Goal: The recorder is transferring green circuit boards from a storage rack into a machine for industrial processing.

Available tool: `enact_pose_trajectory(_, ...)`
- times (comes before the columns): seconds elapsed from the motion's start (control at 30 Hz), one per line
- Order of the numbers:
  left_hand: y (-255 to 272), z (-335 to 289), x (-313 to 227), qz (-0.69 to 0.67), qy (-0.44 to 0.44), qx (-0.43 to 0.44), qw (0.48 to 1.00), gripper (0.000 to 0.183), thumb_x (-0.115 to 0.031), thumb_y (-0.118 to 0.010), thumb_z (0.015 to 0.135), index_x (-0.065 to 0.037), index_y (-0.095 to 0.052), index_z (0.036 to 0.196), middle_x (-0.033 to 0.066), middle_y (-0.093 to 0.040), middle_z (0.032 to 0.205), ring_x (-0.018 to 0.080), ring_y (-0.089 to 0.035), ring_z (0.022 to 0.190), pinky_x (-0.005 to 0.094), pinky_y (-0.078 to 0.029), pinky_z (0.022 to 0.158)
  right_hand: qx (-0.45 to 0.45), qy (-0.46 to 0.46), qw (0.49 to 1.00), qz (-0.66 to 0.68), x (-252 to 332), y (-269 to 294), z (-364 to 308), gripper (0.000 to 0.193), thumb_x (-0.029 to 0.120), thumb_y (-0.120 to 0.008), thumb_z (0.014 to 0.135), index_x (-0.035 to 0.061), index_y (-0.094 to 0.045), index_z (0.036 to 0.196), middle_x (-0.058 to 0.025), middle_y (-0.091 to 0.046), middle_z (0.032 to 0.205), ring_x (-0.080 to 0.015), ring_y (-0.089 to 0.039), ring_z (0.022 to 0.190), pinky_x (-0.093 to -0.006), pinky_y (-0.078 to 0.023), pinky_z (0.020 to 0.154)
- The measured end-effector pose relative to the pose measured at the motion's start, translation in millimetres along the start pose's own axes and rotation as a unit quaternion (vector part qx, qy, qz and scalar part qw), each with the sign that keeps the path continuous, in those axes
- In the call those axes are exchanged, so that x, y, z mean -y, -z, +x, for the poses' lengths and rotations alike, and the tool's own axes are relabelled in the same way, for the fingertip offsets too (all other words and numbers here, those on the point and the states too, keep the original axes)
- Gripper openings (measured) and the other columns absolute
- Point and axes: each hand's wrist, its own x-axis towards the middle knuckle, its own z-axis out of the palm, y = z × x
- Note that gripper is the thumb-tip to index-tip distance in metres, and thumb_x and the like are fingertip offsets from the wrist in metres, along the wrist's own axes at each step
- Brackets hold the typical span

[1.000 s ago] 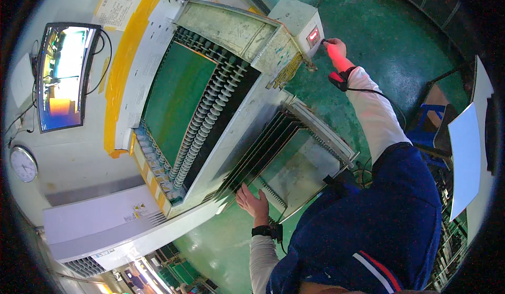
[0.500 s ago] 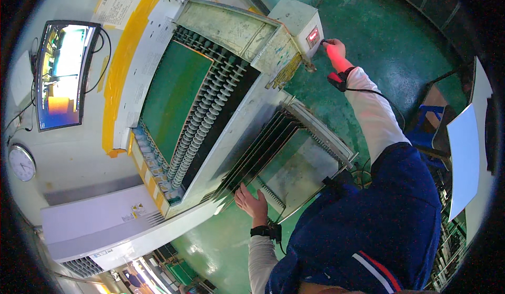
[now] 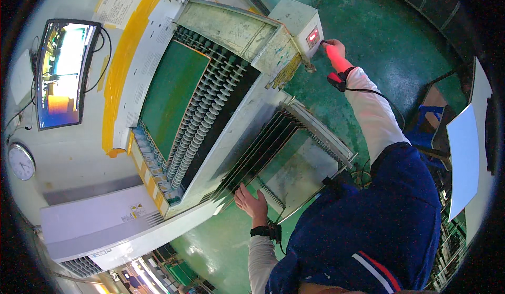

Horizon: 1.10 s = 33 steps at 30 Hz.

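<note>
1. Since a second ago almost nothing has shifted: both hands stay where they were, so the work looks paused at the controls rather than moving on.
2. The right hand (image 3: 333, 49) remains stretched out to the small grey control box with a red lit display (image 3: 304, 27) at the corner of the machine, fingertips touching its side just beside the display; the grip is loosely curled and holds nothing.
3. The left hand (image 3: 251, 203) rests with its grip spread flat on the near end of the tilted metal rack of thin upright panels (image 3: 294, 157), clasping nothing.
4. The large green flat board (image 3: 171, 97) lies on the white roller conveyor (image 3: 202, 120) above the rack, well apart from both hands.
</note>
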Motion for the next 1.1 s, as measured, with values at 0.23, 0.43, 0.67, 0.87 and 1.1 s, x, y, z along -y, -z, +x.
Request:
enact_pose_trajectory(0.23, 0.1, -1.5, 1.3, -0.007, -0.004, 0.001, 1.000, 0.070, -0.019, -0.068, 0.067, -0.002, -0.040, 0.129, 0.0182, -0.043, 0.124, 0.0365, -0.034, 0.119, 0.0503, -0.022, 0.104, -0.003, -0.004, 1.000, -0.018, 4.7, -1.7, -6.9, 0.024, 0.015, -0.067, 0.076, -0.0002, -0.062, 0.094, -0.0034, -0.059, 0.072, -0.0104, -0.051, 0.053, -0.0254, -0.039, 0.046)
enact_pose_trajectory(0.43, -2.7, -2.2, 3.0, -0.005, -0.006, -0.006, 1.000, 0.069, -0.019, -0.068, 0.067, -0.002, -0.041, 0.128, 0.0186, -0.043, 0.124, 0.0368, -0.034, 0.119, 0.0501, -0.023, 0.103, 0.007, -0.013, 1.000, 0.007, 3.0, -0.4, -3.8, 0.023, 0.015, -0.066, 0.077, 0.0003, -0.063, 0.094, -0.0032, -0.059, 0.071, -0.0105, -0.052, 0.055, -0.0253, -0.040, 0.047)
enact_pose_trajectory(0.67, -3.1, -1.3, 3.1, -0.008, -0.015, -0.015, 1.000, 0.069, -0.020, -0.068, 0.067, -0.002, -0.041, 0.128, 0.0185, -0.044, 0.123, 0.0369, -0.035, 0.119, 0.0503, -0.024, 0.102, -0.003, 0.010, 1.000, -0.002, -1.8, -1.1, -0.6, 0.024, 0.016, -0.067, 0.076, 0.0003, -0.063, 0.094, -0.0037, -0.060, 0.072, -0.0112, -0.053, 0.056, -0.0254, -0.042, 0.048)
enact_pose_trajectory(0.87, -6.9, -2.9, 6.5, -0.005, -0.019, -0.025, 0.999, 0.069, -0.020, -0.068, 0.067, -0.002, -0.042, 0.128, 0.0186, -0.044, 0.123, 0.0371, -0.035, 0.118, 0.0501, -0.024, 0.102, -0.010, 0.020, 1.000, -0.014, -1.2, -3.3, -4.2, 0.025, 0.016, -0.067, 0.076, 0.0002, -0.063, 0.095, -0.0041, -0.061, 0.074, -0.0113, -0.054, 0.058, -0.0257, -0.042, 0.049)
enact_pose_trajectory(1.1, -6.0, -1.9, 4.2, 0.005, -0.013, -0.021, 1.000, 0.069, -0.020, -0.068, 0.067, -0.001, -0.042, 0.127, 0.0194, -0.044, 0.123, 0.0372, -0.035, 0.118, 0.0503, -0.025, 0.102, 0.012, -0.012, 1.000, -0.002, 0.3, 1.5, -5.8, 0.029, 0.019, -0.070, 0.074, 0.0003, -0.064, 0.095, -0.0044, -0.062, 0.074, -0.0124, -0.055, 0.057, -0.0268, -0.043, 0.049)
